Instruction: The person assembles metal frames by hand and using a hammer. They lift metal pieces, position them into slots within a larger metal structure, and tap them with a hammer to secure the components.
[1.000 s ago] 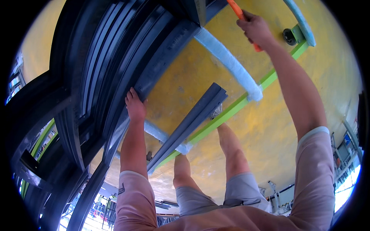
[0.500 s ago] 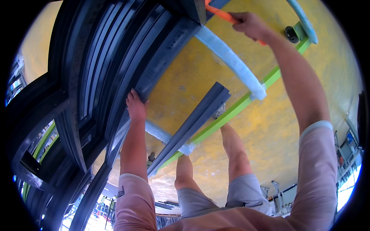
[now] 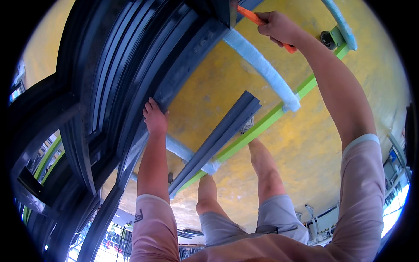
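Note:
A tall stack of dark metal frames (image 3: 118,87) fills the left side. On the edge of its nearest frame, my left hand (image 3: 155,117) is clasped, fingers over the edge and thumb apart on the outer face. Up at the top right of centre, my right hand (image 3: 279,29) is wrapped round an orange-handled tool (image 3: 252,16). The butt of the handle shows below my fist, and the tool's far end disappears behind the frame's corner, so its kind is hidden.
A green bar (image 3: 266,122) with wrapped pale-blue arms (image 3: 262,61) runs across the yellow floor (image 3: 323,144). A castor wheel (image 3: 327,39) sits at its far end. A grey metal profile (image 3: 218,139) lies slantwise near my legs.
My right hand and the orange-handled tool have shifted slightly, with the handle's butt a little further left. My left hand stays on the frame's edge.

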{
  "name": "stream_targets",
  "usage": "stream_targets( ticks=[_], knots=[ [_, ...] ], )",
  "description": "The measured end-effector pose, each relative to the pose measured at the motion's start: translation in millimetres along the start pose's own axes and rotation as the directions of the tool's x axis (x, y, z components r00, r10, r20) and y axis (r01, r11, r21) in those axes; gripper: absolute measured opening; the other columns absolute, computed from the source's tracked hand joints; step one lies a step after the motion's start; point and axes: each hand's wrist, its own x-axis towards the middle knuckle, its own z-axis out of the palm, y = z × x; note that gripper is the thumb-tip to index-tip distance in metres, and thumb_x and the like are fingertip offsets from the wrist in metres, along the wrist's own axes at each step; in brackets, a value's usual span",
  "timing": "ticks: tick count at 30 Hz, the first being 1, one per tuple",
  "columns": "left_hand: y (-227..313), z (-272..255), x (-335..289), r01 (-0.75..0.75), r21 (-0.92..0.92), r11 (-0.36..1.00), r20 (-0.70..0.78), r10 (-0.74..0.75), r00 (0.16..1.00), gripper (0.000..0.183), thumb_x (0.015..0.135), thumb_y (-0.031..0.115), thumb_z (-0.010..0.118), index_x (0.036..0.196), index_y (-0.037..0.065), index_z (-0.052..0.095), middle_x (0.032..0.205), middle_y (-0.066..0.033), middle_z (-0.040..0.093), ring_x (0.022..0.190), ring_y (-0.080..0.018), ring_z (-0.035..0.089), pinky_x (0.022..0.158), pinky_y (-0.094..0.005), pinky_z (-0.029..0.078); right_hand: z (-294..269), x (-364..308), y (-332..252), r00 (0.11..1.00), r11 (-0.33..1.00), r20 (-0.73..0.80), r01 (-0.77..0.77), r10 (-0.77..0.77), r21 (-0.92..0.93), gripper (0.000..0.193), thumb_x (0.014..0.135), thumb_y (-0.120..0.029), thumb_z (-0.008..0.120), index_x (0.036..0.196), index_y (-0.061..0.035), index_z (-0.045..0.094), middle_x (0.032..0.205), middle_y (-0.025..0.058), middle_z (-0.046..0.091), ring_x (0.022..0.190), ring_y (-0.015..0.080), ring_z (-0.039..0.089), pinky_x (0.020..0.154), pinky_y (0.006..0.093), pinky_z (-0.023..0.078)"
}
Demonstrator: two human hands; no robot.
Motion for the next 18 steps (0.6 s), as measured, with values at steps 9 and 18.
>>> stream_targets(
  ticks=[9, 18],
  knots=[
    [-2, 1, 1, -0.023, 0.041, 0.999, -0.003, 0.024, 1.0, 0.096, 0.081, 0.026, 0.082, 0.153, -0.004, 0.025, 0.144, -0.0224, 0.04, 0.128, -0.0455, 0.045, 0.102, -0.0498, 0.05, -24, -32, 45, 1.0, 1.0, 0.016, -0.003, 0.003, -0.003, 0.058, 0.088, -0.016, 0.059, 0.145, -0.0058, 0.053, 0.063, 0.0002, 0.05, 0.039, 0.0099, 0.046, 0.04, 0.028, 0.04],
    [-4, 5, 3, -0.049, 0.074, 0.996, -0.01, 0.049, 0.999, 0.1, 0.079, 0.029, 0.083, 0.151, -0.007, 0.024, 0.14, -0.0245, 0.042, 0.122, -0.0452, 0.05, 0.1, -0.0484, 0.05, 12, -65, 56, 0.987, 0.986, -0.12, -0.09, 0.106, 0.139, 0.06, 0.093, -0.026, 0.061, 0.15, -0.0138, 0.048, 0.067, 0.0023, 0.054, 0.049, 0.0115, 0.05, 0.046, 0.0303, 0.044]
  ],
)
